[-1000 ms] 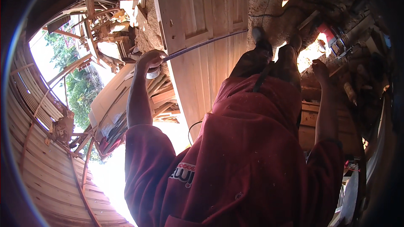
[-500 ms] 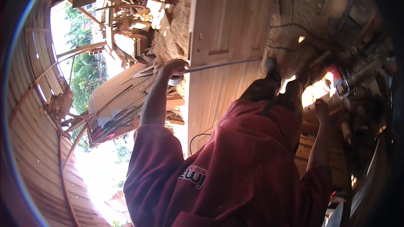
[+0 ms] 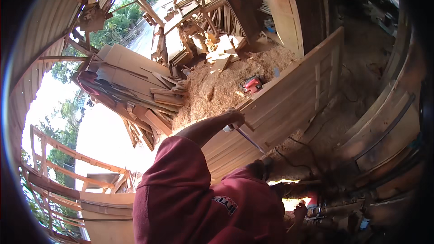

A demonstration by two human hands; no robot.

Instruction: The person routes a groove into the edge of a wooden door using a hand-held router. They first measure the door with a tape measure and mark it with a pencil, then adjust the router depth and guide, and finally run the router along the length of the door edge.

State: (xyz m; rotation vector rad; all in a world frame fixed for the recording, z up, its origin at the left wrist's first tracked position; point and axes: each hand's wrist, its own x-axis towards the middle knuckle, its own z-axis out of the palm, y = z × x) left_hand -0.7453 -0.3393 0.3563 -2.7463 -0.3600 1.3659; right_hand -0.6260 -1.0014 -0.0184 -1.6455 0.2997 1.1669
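Note:
My left hand is closed around a tape measure, at the far long edge of a pale wooden panel door. A bit of white case shows under the fingers. From there the narrow blade runs out across the door's face toward my body. Its far end meets the dark shape near my waist, and I cannot make out what it touches. My right hand hangs low on the right in shadow, in front of a bright patch; its fingers are too dark to read.
Beyond the door, a red power tool rests by a heap of wood shavings. Stacked boards and offcuts lie to the left and back. A dark cable trails on the floor at right. Wooden framing stands at lower left.
The view has swung, so the door now slants and the shavings and red tool show beyond it. My left hand keeps its hold on the tape measure, and the blade still spans the door.

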